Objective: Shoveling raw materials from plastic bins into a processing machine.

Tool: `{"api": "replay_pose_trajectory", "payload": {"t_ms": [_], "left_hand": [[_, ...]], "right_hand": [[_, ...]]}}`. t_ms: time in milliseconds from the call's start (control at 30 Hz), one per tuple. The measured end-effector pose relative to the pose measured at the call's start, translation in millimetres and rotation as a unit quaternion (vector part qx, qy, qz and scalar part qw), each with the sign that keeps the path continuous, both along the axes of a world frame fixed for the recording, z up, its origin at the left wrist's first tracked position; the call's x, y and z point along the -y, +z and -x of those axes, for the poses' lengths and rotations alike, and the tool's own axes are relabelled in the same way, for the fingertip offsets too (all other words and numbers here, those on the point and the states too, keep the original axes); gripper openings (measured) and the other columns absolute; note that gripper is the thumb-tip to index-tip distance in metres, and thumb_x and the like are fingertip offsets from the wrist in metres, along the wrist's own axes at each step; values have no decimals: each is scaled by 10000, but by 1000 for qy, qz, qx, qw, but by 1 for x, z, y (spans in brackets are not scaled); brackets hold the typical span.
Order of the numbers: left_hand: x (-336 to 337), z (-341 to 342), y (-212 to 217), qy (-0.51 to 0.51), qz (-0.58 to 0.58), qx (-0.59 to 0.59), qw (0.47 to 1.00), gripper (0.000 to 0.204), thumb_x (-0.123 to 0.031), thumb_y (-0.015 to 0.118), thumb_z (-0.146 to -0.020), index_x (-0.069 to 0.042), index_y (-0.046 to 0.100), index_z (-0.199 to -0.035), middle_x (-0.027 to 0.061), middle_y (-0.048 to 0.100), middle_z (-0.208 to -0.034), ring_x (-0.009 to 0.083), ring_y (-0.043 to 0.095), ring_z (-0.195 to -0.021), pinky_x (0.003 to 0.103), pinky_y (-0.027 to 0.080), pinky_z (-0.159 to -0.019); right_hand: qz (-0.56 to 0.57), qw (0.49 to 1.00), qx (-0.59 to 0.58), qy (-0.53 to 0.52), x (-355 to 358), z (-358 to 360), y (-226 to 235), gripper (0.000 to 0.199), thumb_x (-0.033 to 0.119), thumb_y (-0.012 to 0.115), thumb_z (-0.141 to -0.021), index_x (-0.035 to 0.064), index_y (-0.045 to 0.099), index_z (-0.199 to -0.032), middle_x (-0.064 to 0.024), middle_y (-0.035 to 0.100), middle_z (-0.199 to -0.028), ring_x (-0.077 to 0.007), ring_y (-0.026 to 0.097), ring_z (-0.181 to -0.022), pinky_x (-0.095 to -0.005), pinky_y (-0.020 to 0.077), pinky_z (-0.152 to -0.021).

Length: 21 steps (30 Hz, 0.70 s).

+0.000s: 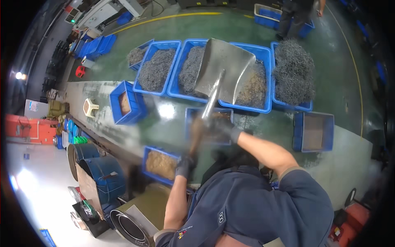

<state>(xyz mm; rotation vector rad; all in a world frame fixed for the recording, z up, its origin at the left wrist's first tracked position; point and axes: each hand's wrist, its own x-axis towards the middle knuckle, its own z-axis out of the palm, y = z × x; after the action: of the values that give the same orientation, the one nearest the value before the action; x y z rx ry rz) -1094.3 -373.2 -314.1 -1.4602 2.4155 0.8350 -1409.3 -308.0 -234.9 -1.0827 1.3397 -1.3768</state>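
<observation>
A metal shovel (pixel 226 61) with a wide, flat blade is held by both my hands, which wear dark gloves. My left hand (pixel 186 165) is closed round the lower part of its handle, and my right hand (pixel 224 128) grips higher up, near the blade. No load shows on the blade. It hangs over a blue bin (pixel 265 108) holding grey metal pieces with tan, grainy material (pixel 251 88) on top, and partly hides the neighbouring blue bin (pixel 175 88). Below the shaft sits a smaller blue bin (pixel 189 123), partly covered by my arm and the handle.
Near my left hand, a blue bin (pixel 145 166) contains tan, grainy material. More bins heaped with grey metal pieces (pixel 156 70) (pixel 293 74) stand in the row. Blue drums (pixel 109 177) and a white stool (pixel 90 108) are at left. Another person (pixel 294 18) stands far right.
</observation>
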Motion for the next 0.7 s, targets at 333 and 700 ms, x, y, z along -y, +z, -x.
{"api": "replay_pose_trajectory", "payload": {"t_ms": [333,700], "left_hand": [[-9,153,81,-16,-85,113,990,321,-367,634,-828,-77,668,-961,173,681,-735,298,673,-607,427,535,-612],[-57,257,168,72,-172,143,972,282,-323,641,-796,-86,683,-943,151,681,-728,276,679,-650,403,526,-612]], "right_hand": [[-84,853,513,-46,10,248,-1,333,228,522,-967,-15,599,-1181,-170,668,-1091,-299,683,-926,-428,557,-875],[-76,875,420,-230,36,405,-125,340,223,372,-1001,7,609,-1115,-175,675,-1029,-311,666,-918,-394,553,-803]]}}
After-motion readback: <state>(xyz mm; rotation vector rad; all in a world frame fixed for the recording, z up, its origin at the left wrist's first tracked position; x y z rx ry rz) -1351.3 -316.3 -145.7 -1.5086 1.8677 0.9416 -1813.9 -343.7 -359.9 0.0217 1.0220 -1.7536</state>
